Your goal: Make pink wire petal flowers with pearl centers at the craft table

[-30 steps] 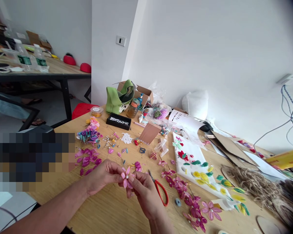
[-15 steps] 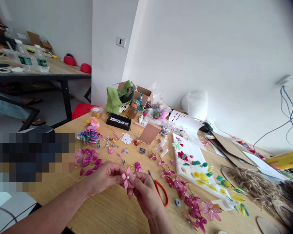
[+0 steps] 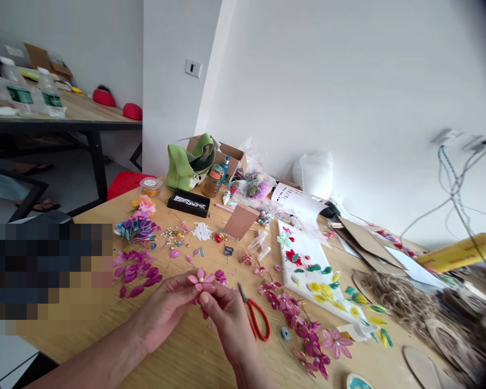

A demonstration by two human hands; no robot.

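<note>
A pink artificial flower (image 3: 201, 279) with a pearl-like centre is held between both hands above the wooden table (image 3: 174, 351). My left hand (image 3: 174, 297) is closed on its left side. On the right and from below, my right hand (image 3: 218, 305) pinches it; the flower's underside is hidden by the fingers. Red-handled scissors (image 3: 257, 319) lie just right of my right hand. Beyond them runs a cluster of magenta flowers (image 3: 303, 324), with a small grey spool (image 3: 285, 333) beside it. Loose magenta petals (image 3: 135, 270) are scattered to the left of my hands.
A white foam board (image 3: 303, 254) bears red, green and yellow pieces. Behind stand a black tray (image 3: 188, 203), a jar (image 3: 214, 181) and a green bag (image 3: 186, 167). Tan yarn (image 3: 397, 292) and cardboard (image 3: 368, 243) lie at right. A blurred-out patch covers the left edge.
My view has turned slightly right. The flower has tipped so its face points more upward, and my fingers have shifted around it.
</note>
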